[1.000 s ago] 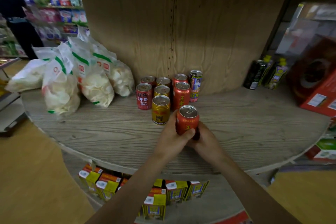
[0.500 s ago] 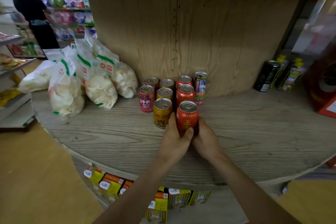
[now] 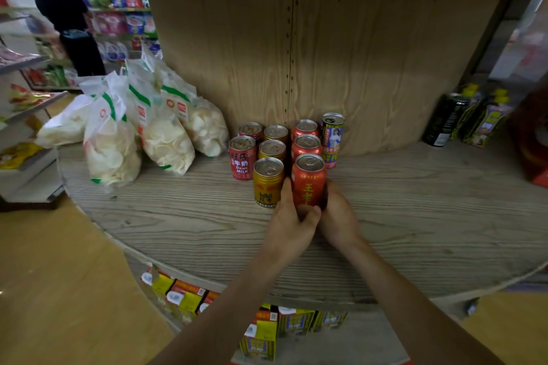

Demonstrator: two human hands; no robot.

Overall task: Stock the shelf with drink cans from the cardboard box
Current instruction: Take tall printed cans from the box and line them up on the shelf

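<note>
Wooden shelf (image 3: 415,216) is loaded with white snack bags (image 3: 112,145) at left and a can cluster (image 3: 272,149) by the back panel. 1 red can (image 3: 309,179) is held upright at the cluster's front, just beside a gold can (image 3: 267,182). It is gripped by left hand (image 3: 292,225) and right hand (image 3: 338,216), which touch each other.

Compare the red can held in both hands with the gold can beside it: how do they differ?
The red can is orange-red with yellow characters; the gold can is golden with a red emblem. The left hand and right hand grip the red can; the gold can stands unheld. Both are upright with silver tops.
</note>
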